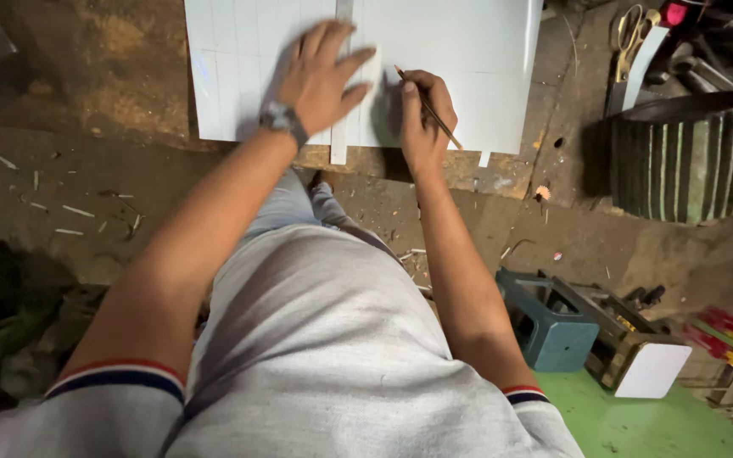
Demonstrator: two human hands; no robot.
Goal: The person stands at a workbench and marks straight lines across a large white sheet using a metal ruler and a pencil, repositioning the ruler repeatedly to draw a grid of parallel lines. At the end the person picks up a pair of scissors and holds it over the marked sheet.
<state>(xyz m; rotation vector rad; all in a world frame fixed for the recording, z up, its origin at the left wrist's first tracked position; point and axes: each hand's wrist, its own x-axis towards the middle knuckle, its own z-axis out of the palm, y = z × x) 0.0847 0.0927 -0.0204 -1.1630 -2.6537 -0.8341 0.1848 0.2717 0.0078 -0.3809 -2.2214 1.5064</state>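
Head camera showed the left hand pressed flat, fingers spread, on a white strip over a white sheet on the dirt floor, while the right hand pinched a pencil at the strip's edge. Grid lines already covered the sheet's left part; the right part looked unmarked. A ribbed green basket stood nearby, contents hidden.
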